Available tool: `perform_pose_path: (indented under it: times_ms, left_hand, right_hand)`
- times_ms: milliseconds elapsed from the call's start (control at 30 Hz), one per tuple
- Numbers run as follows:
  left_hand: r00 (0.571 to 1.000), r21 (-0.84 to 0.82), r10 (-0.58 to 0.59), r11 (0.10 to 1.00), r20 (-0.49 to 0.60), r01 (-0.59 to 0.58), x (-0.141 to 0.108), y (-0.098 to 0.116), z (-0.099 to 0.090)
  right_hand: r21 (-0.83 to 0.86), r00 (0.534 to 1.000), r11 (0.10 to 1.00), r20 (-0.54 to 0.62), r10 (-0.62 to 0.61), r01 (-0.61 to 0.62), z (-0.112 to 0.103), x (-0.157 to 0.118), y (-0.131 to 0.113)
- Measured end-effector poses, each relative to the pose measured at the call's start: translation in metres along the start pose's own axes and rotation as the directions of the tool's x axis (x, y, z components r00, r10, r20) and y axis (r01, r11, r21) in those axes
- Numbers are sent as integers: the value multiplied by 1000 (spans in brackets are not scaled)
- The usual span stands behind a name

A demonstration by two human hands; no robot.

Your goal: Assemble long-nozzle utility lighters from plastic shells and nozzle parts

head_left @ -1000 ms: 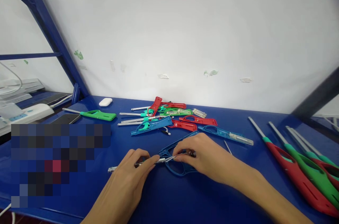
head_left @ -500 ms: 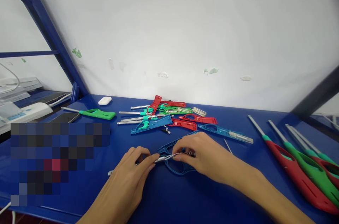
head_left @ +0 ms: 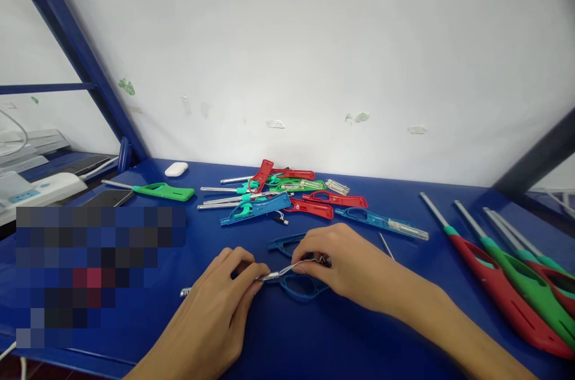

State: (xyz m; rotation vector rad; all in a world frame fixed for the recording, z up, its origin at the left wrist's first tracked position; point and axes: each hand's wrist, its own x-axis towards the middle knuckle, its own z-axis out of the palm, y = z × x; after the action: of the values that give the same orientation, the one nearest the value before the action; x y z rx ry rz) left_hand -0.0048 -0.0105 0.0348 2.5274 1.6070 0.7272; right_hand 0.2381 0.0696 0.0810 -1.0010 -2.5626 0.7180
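Note:
My left hand pinches a thin metal tube, whose end sticks out to the left of the hand. From the tube's right end a white wire runs to my right hand, which is closed on it; a small dark part shows partly under the right fingers. Below and between the hands lies a blue handle shell with a loop. Another blue shell lies just behind it, partly covered by my right hand.
Behind the hands lie red shells, green shells and metal tubes. Whole lighters line the right side. A green lighter, white case, phone and power strip are at left. A blurred patch hides the left front.
The tube between my hands has lowered slightly. The two blue shells under the hands now show farther apart. Both hands keep their hold.

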Motion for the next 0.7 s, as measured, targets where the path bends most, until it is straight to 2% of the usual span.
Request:
perform_pose_path:
  times_ms: [533,700]
  left_hand:
    - [1000,16,20,1000,-4,-20,-4,1,1]
    - [995,-11,99,995,-8,-99,-3,-2,4]
  right_hand:
    - [-66,996,995,53,-70,73,-1,-1,0]
    - [-74,996,995,56,-67,71,0,-2,-1]
